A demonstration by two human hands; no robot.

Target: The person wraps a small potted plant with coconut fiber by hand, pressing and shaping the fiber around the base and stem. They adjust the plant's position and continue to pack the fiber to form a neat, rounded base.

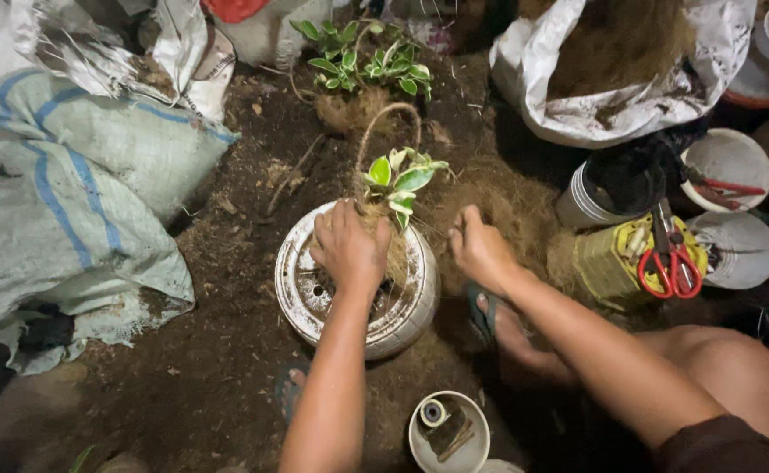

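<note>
Our left hand's fingers (336,229) curl closed around the fibre ball (382,226) at the base of a small green-and-cream plant (399,180), pressing it onto an overturned white bucket (314,293). Our right hand (481,250) rests just beside, fingers bent shut, seemingly pinching loose coconut fibre (503,206). We judge the root ball is being wrapped; more fibre needs pressing on. Both forearms reach forward over the soil-covered floor (226,350), with red scissors (669,263) lying off right.

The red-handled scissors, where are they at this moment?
In the head view, the red-handled scissors lie on the right side, on top of a yellow container, between two white pots and right of the right hand.
</note>
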